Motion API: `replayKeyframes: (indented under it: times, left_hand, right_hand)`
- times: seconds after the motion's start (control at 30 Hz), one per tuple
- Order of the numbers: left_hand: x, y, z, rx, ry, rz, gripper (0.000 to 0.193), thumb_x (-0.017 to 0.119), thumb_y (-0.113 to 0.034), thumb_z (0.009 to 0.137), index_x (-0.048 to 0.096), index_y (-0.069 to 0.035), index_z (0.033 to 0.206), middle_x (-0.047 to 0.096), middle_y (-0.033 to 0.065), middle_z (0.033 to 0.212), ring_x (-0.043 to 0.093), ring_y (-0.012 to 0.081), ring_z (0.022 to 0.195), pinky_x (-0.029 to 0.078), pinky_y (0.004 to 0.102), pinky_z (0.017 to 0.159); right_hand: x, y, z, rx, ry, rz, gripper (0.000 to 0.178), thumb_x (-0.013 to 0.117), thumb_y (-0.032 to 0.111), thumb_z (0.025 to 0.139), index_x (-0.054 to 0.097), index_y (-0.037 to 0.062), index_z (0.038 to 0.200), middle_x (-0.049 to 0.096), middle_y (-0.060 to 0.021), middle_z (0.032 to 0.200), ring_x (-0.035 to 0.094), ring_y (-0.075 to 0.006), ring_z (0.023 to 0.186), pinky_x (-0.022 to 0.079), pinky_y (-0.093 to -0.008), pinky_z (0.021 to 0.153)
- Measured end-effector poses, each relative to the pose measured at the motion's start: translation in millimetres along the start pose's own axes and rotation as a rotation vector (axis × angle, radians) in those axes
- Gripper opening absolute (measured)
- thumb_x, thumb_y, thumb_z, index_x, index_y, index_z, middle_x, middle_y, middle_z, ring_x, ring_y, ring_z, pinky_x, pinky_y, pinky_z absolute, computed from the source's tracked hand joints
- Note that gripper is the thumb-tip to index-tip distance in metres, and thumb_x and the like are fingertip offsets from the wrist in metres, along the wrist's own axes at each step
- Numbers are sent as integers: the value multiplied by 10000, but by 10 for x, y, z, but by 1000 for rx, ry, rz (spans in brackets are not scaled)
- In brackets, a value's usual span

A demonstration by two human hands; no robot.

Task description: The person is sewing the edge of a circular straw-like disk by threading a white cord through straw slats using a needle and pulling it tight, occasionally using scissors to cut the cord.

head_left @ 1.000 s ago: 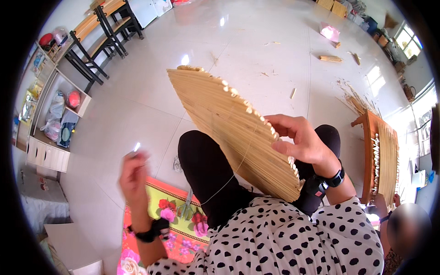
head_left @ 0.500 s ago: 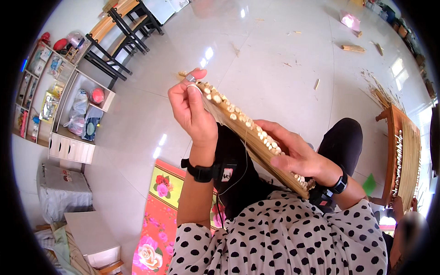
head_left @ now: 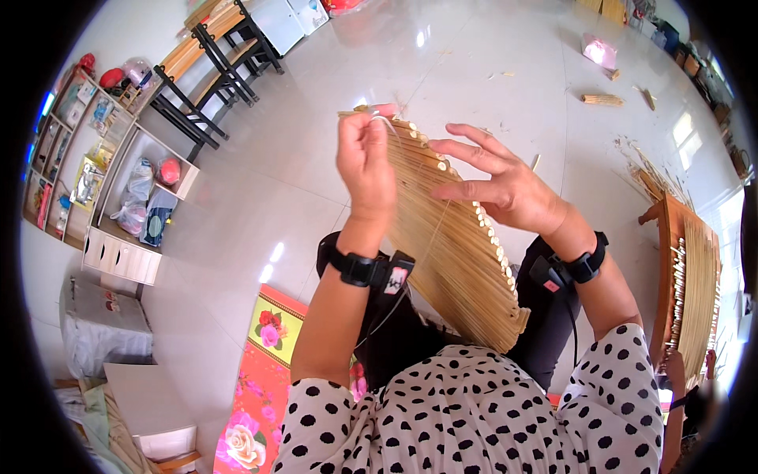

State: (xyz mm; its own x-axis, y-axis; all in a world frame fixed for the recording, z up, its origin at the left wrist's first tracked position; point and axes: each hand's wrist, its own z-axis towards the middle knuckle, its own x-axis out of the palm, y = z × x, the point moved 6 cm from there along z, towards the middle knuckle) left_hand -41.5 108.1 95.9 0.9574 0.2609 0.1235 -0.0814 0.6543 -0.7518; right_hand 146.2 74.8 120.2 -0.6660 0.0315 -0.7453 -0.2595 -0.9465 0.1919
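Note:
A mat of straw-coloured stalks slants from my lap up to my left hand, its pale cut ends lining the right edge. My left hand is closed at the mat's upper end, thumb and fingers pinching a thin thread. Part of that thread crosses the stalks, and a length hangs below my left wrist. What else those fingers grip is hidden. My right hand is open, fingers spread over the mat's right edge near its upper half; whether the fingertips touch the stalks I cannot tell.
To the right, another person's hand is at a wooden frame bearing a similar stalk mat. Loose stalks lie on the tiled floor. Shelves and chairs stand at left; a red floral mat lies nearby.
The stalk mat has turned from edge-on to show its broad face. My right hand has let go of its edge, moved up and spread its fingers. My left hand has shifted right.

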Motion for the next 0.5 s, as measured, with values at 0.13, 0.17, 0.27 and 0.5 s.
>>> replayKeyframes:
  times: [0.13, 0.17, 0.27, 0.5]
  left_hand:
    - [-392, -106, -63, 26, -90, 30, 103, 527, -96, 963, 563, -20, 1022, 660, 110, 1073, 553, 109, 968, 398, 253, 909]
    - [-496, -183, -101, 26, -91, 85, 104, 532, -94, 959, 567, -18, 1021, 659, 117, 1067, 559, 120, 986, 397, 264, 921]
    - [-864, -513, -259, 38, -91, 207, 106, 536, -97, 955, 566, -10, 1008, 657, 131, 1046, 582, 155, 999, 418, 294, 932]
    - [-1740, -1269, -633, 75, -157, 677, 110, 463, -97, 981, 549, -29, 990, 634, 108, 1051, 573, 157, 974, 435, 303, 885]
  right_hand:
    - [-177, -209, -48, -106, 88, -278, 258, 714, 81, 633, 734, 168, 874, 610, 45, 1273, 427, -299, 1321, 369, -498, 1095]
    - [-238, -294, -94, -130, 116, -373, 263, 714, 91, 620, 740, 167, 871, 621, 50, 1258, 430, -293, 1322, 354, -512, 1107]
    - [-317, -700, -257, -112, 133, -425, 213, 709, 109, 652, 734, 168, 855, 645, 58, 1208, 431, -256, 1318, 305, -533, 1135]
    - [-496, -1422, -731, 95, 181, -437, 249, 778, 121, 639, 700, 184, 866, 670, 72, 1110, 422, -213, 1315, 263, -568, 1143]
